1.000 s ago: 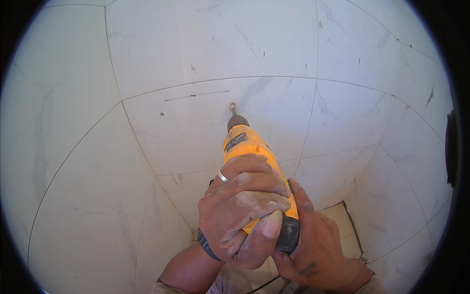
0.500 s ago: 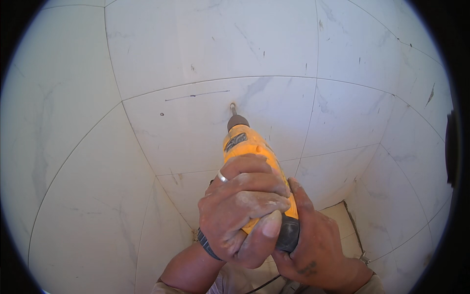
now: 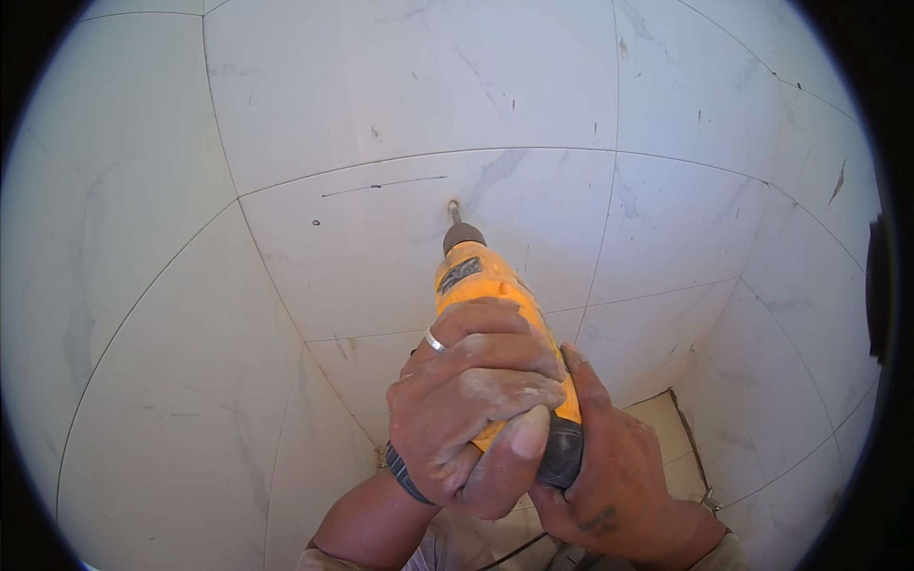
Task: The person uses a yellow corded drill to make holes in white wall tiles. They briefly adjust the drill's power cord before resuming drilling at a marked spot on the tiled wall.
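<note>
A yellow and black power drill (image 3: 476, 273) points away from me at the tiled wall (image 3: 381, 276). Its thin bit (image 3: 455, 215) meets the wall at a small hole, and how deep it sits cannot be seen. Across the top of the drill body, my left hand (image 3: 476, 400) is closed, with a ring on one finger and dust on the skin. My right hand (image 3: 614, 457) is wrapped round the rear of the drill, its fingers mostly hidden beneath. Left of the bit are a small dark hole (image 3: 316, 223) and a drawn line (image 3: 384, 186).
White marbled tiles cover the wall ahead and the side walls (image 3: 162, 381), meeting in corners left and right. Low at the right, a strip of floor (image 3: 662, 419) shows beside a dark gap. A dark cord (image 3: 514, 552) runs below my hands.
</note>
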{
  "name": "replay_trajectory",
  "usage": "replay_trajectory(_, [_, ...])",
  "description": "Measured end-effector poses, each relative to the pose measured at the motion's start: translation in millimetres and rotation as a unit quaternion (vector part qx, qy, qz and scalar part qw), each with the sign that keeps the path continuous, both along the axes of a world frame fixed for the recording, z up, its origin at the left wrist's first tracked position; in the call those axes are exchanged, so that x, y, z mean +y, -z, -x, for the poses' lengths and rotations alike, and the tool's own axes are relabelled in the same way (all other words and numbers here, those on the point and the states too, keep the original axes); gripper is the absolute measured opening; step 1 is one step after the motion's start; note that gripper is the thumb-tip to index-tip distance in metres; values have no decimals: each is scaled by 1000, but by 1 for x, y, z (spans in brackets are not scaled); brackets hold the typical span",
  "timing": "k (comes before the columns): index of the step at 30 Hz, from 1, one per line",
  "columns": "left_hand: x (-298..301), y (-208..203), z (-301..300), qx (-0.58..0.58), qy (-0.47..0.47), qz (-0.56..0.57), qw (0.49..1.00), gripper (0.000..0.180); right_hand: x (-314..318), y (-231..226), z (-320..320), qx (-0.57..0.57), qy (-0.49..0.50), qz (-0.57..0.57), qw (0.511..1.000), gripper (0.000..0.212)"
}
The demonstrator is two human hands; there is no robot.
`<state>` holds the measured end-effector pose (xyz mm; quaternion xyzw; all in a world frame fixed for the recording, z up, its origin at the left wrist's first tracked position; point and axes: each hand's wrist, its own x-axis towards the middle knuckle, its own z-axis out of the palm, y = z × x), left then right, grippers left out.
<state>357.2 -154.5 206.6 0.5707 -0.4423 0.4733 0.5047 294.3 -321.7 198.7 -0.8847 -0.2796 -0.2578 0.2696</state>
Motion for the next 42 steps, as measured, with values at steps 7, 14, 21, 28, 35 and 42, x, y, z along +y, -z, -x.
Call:
replay_trajectory(7, [4, -2, -8, -45, 24, -2, 999, 13, 0, -1, 1, 36, 12, -4, 999, 95])
replay_trajectory(14, [-1, -1, -2, -7, -2, 1, 1000, 26, 1, 0, 0, 24, 10, -6, 1000, 95])
replay_trajectory(21, [-2, 0, -3, -7, -4, -5, 1000, 25, -2, 3, -3, 5, 2, -8, 1000, 94])
replay_trajectory(28, [-1, 0, -3, 1, 3, -7, 1000, 24, -1, 3, -4, -3, -1, -12, 1000, 92])
replay_trajectory(35, [0, 1, -5, -15, 4, -6, 1000, 21, 0, 2, -3, 4, 4, -7, 1000, 93])
replay_trajectory(42, [2, 0, -10, -42, 16, -5, 999, 13, 0, 1, -3, 11, -1, -4, 1000, 95])
